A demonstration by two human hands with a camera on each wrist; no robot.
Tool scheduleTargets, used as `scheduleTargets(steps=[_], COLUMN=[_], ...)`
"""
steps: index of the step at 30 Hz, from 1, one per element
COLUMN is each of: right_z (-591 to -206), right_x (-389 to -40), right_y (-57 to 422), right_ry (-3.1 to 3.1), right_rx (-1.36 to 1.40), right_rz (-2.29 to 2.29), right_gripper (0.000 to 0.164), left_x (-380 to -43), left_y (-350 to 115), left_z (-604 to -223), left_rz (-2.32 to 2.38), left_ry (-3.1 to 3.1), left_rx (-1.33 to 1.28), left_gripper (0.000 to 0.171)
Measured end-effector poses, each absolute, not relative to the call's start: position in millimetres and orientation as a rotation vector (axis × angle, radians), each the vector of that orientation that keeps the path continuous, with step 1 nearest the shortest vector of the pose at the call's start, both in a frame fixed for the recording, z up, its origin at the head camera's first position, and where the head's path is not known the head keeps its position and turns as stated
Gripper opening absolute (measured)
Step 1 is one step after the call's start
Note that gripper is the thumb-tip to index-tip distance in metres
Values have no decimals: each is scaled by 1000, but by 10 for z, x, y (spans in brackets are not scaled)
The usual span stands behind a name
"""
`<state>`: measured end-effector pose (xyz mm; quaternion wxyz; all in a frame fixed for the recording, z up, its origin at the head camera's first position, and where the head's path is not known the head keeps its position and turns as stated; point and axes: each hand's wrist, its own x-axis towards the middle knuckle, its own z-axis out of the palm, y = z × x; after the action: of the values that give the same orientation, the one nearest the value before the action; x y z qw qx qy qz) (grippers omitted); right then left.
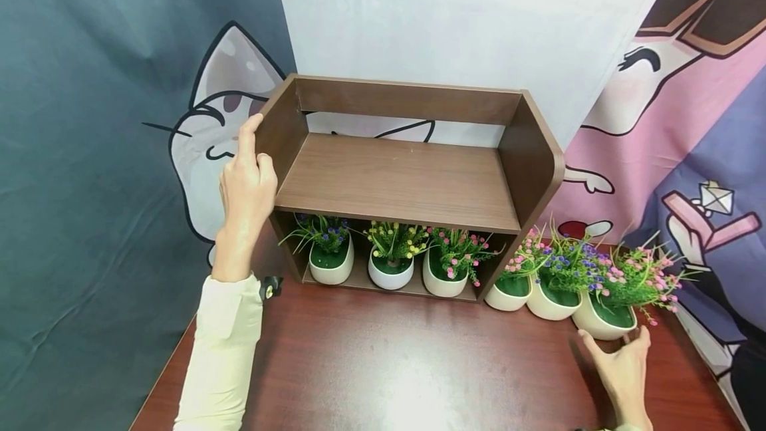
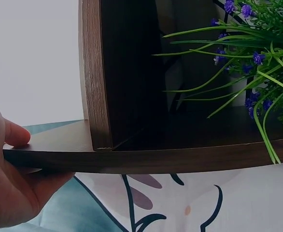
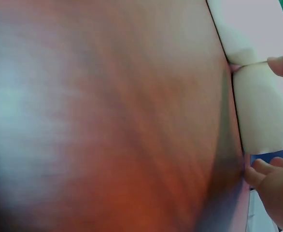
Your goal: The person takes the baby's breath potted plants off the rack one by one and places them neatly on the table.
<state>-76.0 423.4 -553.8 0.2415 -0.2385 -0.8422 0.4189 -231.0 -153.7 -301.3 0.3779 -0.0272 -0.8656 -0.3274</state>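
Note:
My left hand (image 1: pixel 248 185) grips the left side panel of a brown two-tier wooden shelf (image 1: pixel 395 178); in the left wrist view the thumb and fingers (image 2: pixel 18 134) lie on opposite faces of the panel edge. My right hand (image 1: pixel 622 368) is at the front of the rightmost pink-flowered potted plant (image 1: pixel 604 324), thumb and fingers spread across its cream pot. In the right wrist view the thumb (image 3: pixel 281 66) overlaps the pot (image 3: pixel 262 113) near where it meets its neighbour, and the fingers (image 3: pixel 264 169) are just past its other end.
Beneath the shelf board stand a blue-flowered plant (image 1: pixel 331 259), a yellow-flowered plant (image 1: pixel 391 265) and a pink-flowered plant (image 1: pixel 445 271). Right of the shelf, another pink-flowered plant (image 1: pixel 509 288) and a blue-flowered plant (image 1: pixel 556 294) line up on the reddish-brown table (image 1: pixel 359 364). Printed cloth (image 1: pixel 455 12) hangs behind.

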Motion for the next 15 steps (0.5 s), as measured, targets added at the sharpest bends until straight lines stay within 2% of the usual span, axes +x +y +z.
scheduleTargets(steps=[15], right_z=[-5307], right_x=[-215], right_y=[3526], right_ry=[-2309], right_rx=[-777], right_rz=[999], right_gripper=[78], left_x=[-2311], left_y=[-1542], left_z=[-3021], left_rz=[-844], left_ry=[-2201], left_rx=[-77], left_gripper=[50])
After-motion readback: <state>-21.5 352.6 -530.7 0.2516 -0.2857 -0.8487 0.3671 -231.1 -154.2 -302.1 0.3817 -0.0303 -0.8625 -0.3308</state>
